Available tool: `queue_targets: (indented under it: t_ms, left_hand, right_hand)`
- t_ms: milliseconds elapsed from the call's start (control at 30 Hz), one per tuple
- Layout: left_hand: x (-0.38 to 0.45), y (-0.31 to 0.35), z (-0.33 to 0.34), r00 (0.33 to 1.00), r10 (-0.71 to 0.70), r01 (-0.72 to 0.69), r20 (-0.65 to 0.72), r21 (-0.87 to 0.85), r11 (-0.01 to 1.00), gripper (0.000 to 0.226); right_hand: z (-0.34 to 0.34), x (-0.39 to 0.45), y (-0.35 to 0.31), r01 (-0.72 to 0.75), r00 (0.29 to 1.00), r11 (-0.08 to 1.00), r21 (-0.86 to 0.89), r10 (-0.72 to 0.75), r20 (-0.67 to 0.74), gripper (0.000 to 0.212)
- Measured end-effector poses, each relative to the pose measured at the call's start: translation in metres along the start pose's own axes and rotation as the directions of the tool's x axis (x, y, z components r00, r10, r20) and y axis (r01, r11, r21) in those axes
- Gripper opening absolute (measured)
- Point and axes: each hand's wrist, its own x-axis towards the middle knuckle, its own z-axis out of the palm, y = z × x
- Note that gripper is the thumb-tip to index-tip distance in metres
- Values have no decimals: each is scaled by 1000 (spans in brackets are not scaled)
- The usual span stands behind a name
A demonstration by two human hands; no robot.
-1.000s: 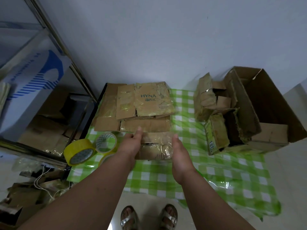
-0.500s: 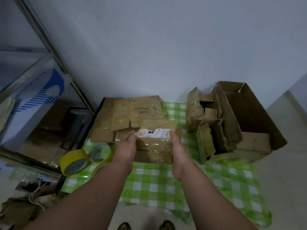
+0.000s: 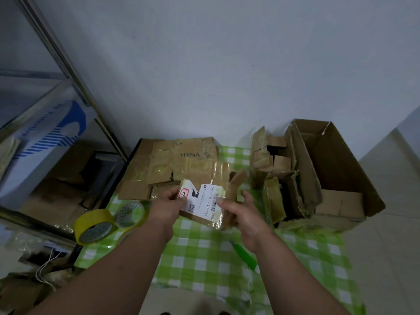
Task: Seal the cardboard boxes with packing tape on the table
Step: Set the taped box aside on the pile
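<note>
A small flattened cardboard box [image 3: 210,178] with a white shipping label is lifted above the green checked table [image 3: 204,258]. My left hand [image 3: 167,204] grips its left edge, thumb on the label. My right hand [image 3: 241,212] holds its right side, thumb on the barcode, fingers behind an open flap. Rolls of packing tape lie at the table's left edge: a yellow one [image 3: 94,226] and a clear one [image 3: 130,213]. A green-handled cutter [image 3: 244,254] lies on the cloth under my right wrist.
A stack of flattened cardboard [image 3: 181,153] marked HYNA lies at the table's back left. A large open box [image 3: 329,169] with smaller worn boxes leaning beside it stands at the right. A metal shelf [image 3: 56,48] with cartons stands at the left, against a white wall.
Both hands lifted the small box off the flattened stack and turned it, so the label faces up and toward me. The view tilted upward.
</note>
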Motion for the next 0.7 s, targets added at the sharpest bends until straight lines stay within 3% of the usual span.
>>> queue_targets:
  t_ms: [100, 267, 367, 467, 567, 600, 700]
  left_hand:
    - [4, 11, 7, 998, 68, -68, -8, 53, 996, 36]
    - [10, 34, 24, 993, 86, -97, 85, 146, 984, 41]
    - [18, 47, 36, 979, 25, -60, 203, 171, 983, 30]
    - [38, 61, 49, 944, -33, 24, 327, 34, 999, 50]
    - [57, 79, 61, 891, -70, 58, 448, 39, 998, 69]
    - [65, 84, 66, 882, -71, 49, 465, 60, 997, 65]
    - [89, 94, 83, 891, -77, 29, 448, 114, 993, 20]
  right_hand:
    - [-4, 1, -2, 33, 999, 999, -13, -32, 40, 98]
    - [-5, 14, -3, 209, 970, 971, -113, -221, -105, 74]
    - [0, 31, -7, 264, 915, 927, -265, -328, -234, 82]
    - [8, 49, -16, 273, 848, 889, -368, -403, -345, 88]
    - [16, 67, -24, 232, 775, 853, -467, -452, -441, 101]
    - [18, 72, -27, 218, 763, 849, -482, -456, -458, 103]
    - [19, 92, -32, 161, 760, 854, -495, -427, -489, 102]
